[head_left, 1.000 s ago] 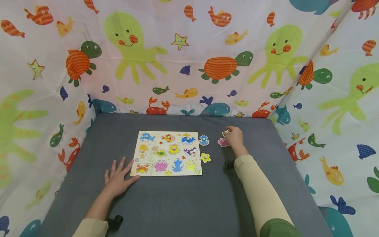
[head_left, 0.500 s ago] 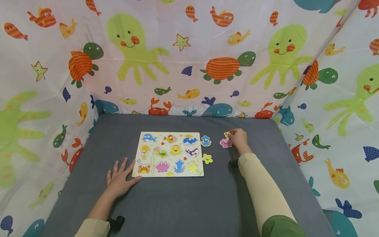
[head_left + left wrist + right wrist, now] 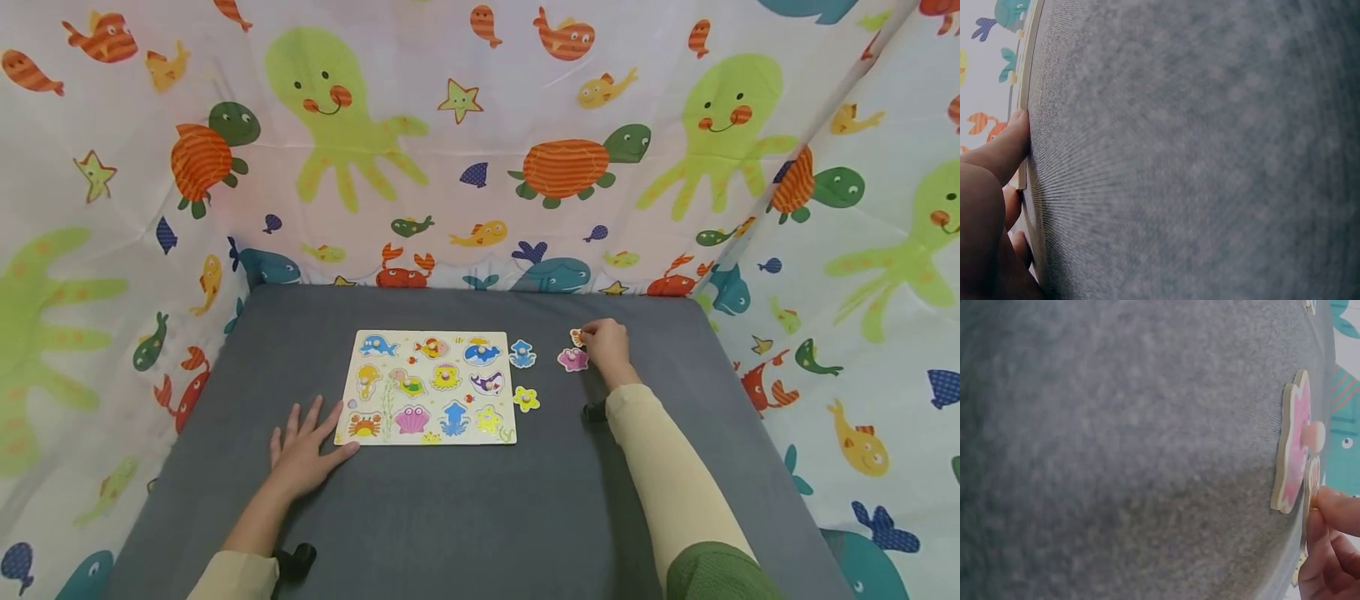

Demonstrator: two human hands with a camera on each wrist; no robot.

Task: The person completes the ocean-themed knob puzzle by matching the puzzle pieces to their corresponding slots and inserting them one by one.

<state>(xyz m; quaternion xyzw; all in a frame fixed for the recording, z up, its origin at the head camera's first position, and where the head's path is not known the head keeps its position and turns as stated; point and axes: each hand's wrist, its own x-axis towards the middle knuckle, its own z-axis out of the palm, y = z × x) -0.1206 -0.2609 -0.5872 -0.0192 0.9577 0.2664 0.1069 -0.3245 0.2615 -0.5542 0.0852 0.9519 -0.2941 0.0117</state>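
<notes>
My left hand [image 3: 302,460] lies with spread fingers at the near left corner of a wooden sea-animal puzzle board [image 3: 442,404]; its thumb touches the board's edge [image 3: 1024,94] in the left wrist view. Over on the right, my right hand [image 3: 609,352] pinches a small orange-and-white puzzle piece [image 3: 577,337] by thumb and finger, partly hidden behind the fingers. Just nearer than it lies a pink shell piece [image 3: 573,360], whose knob [image 3: 1315,437] stands out in the right wrist view.
Beside the board's right edge lie a blue squid piece [image 3: 522,353] and a yellow star piece [image 3: 527,399]. Several knobbed pieces sit in the board. The grey table [image 3: 450,517] is bordered by a sea-animal curtain [image 3: 420,167] at back and sides.
My right hand has shifted slightly to the right of the pink shell piece, uncovering more of it, with its fingers still at the orange piece. The left hand stays at the board.
</notes>
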